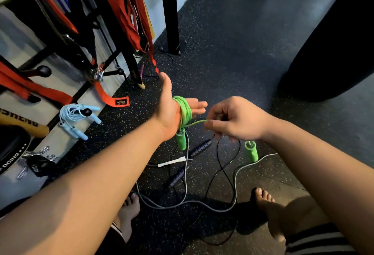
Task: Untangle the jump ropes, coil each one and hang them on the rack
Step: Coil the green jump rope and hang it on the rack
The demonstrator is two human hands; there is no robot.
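Two hands, left [174,111] flat inside green rope [183,113] coil, right [232,119] seemingly pinching its strand, open floor [232,42] beyond.

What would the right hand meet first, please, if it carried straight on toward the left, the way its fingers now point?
Probably the left hand, at the green rope coiled round its palm; the right hand looks level with it, though depth is uncertain.

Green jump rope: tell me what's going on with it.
A person is coiling the green jump rope around their open left hand, while the right hand pinches the free end and feeds it in. Both green handles dangle. A light blue rope is already coiled by the rack; purple-handled ropes and a white-handled rope lie tangled on the floor.
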